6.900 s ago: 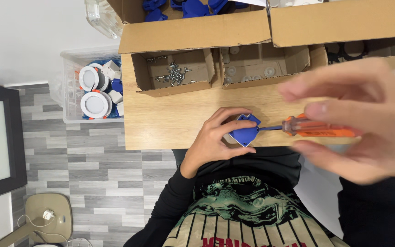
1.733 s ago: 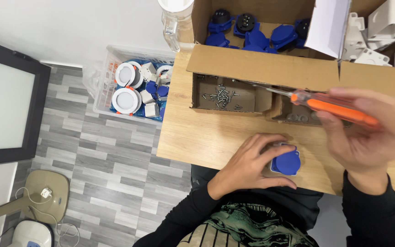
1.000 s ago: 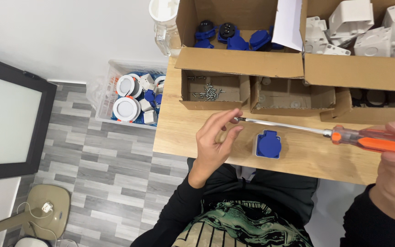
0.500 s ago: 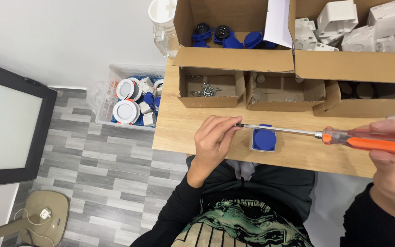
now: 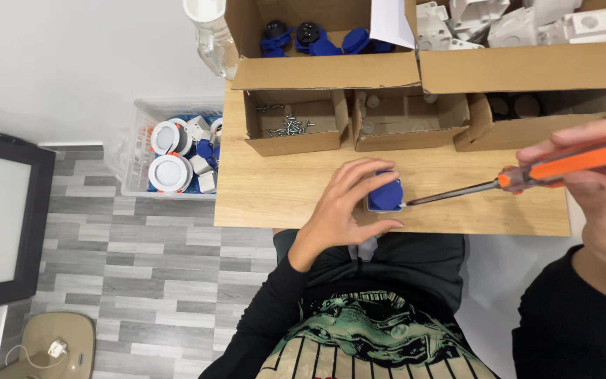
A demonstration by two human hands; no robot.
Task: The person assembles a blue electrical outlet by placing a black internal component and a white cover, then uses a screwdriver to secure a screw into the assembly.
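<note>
A small blue socket part [image 5: 386, 196] lies near the front edge of the wooden table [image 5: 268, 189]. My left hand [image 5: 345, 207] cups it, fingers wrapped around its left and front sides. My right hand [image 5: 594, 186] grips an orange-handled screwdriver [image 5: 527, 172]. Its metal tip touches the right edge of the blue part.
Several open cardboard boxes stand along the back: one with loose screws [image 5: 287, 126], one with blue parts [image 5: 317, 38], one with white housings [image 5: 520, 21]. A clear bin [image 5: 170, 151] of round white fittings sits on the floor to the left. A plastic bottle [image 5: 212, 31] stands at the back left.
My left hand has dropped from the screwdriver shaft onto the blue part. The screwdriver has tilted so its tip meets the part's right edge.
</note>
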